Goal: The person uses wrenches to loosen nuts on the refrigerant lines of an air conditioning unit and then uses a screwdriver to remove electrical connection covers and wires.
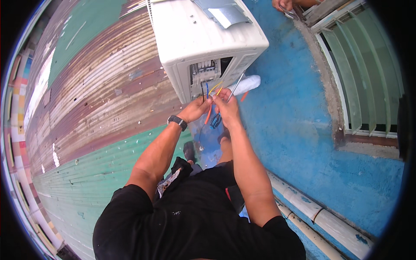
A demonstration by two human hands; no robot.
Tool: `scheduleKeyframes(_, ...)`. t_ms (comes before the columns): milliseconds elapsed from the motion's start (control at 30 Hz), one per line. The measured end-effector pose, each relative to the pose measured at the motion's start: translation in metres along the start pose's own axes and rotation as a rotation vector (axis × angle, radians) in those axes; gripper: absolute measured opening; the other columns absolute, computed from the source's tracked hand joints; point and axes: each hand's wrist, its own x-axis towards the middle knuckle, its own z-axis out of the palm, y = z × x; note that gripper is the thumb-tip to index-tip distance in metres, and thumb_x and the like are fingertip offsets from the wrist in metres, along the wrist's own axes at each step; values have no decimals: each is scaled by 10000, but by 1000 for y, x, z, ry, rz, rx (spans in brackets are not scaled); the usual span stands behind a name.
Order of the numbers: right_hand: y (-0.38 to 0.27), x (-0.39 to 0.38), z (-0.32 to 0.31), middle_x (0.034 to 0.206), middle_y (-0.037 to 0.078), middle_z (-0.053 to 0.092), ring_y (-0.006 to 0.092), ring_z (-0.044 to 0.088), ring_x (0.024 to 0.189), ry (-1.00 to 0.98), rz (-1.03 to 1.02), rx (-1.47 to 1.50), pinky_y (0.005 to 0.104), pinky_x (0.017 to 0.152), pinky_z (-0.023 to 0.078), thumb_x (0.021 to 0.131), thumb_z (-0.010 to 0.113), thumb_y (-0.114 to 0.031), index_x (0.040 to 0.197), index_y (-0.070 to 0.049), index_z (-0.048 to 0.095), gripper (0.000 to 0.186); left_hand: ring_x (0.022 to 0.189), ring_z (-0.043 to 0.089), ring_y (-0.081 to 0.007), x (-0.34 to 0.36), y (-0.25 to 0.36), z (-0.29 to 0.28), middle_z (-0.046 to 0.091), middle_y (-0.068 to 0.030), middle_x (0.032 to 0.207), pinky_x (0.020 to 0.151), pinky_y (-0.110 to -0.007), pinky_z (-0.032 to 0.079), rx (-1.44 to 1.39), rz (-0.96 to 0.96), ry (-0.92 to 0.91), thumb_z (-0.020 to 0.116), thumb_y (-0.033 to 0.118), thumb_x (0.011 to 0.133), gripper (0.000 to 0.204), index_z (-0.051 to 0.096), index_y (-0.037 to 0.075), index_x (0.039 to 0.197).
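Note:
In front of me stands a white air-conditioner outdoor unit [212,39], its side opening exposing a terminal block [207,68]. A black wire [202,89], a blue wire [207,88] and yellow wires [215,87] run down from there to my fingers. My left hand [195,110] pinches at the wires below the opening, fingertips close to those of the other hand. In my right hand [226,106] lies a screwdriver [215,121] with a blue-and-black handle, its shaft pointing up and right. That hand's fingertips are also at the wires. An orange cable [209,115] hangs between the hands.
A white wrapped pipe [249,84] juts out beside the unit along the blue wall [286,117]. Corrugated roofing [117,78] spreads to the left. Louvred window [364,73] and another person's hand [284,5] are at right; white pipes [312,208] run along the wall's base.

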Motion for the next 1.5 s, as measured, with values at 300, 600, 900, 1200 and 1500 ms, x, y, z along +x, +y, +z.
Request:
scheduleKeyframes(300,-17,3,17,767,-16,631,44,492,540,23,-70,-361,208,490,385,934,733,-187,1014,-47,661,178,986,657,-190,2,-7,1,677,-93,975,879,-361,501,340,97,39,509,314,1056,305,526,61,1226)
scheduleKeyframes(600,-9,14,33,798,1,587,82,579,676,-55,-66,15,252,554,512,907,738,-100,1014,-30,639,161,1057,604,-149,-16,-27,31,601,-95,1224,921,-309,492,-202,375,512,520,-17,1022,169,516,38,1181)
scheduleKeyframes(900,5,35,33,831,9,617,78,578,643,6,-99,-50,233,487,438,915,733,-102,1056,-35,626,190,913,608,-114,5,-5,38,668,-31,1009,847,-292,511,-412,312,628,561,89,1040,147,587,14,1163)
scheduleKeyframes(1200,1,-6,-6,1116,143,560,188,633,788,151,-19,-384,326,708,527,850,752,-130,1187,-7,528,423,947,610,-94,34,-13,57,709,-37,1035,856,-270,498,-496,135,848,613,156,1021,232,679,23,1199)
scheduleKeyframes(1500,-31,-172,-73,1226,138,534,251,684,883,-297,423,-100,390,821,584,917,636,-21,1436,-28,402,569,1020,580,-99,49,-21,50,700,7,1102,951,-282,441,-439,152,905,662,231,1005,272,699,46,1202)
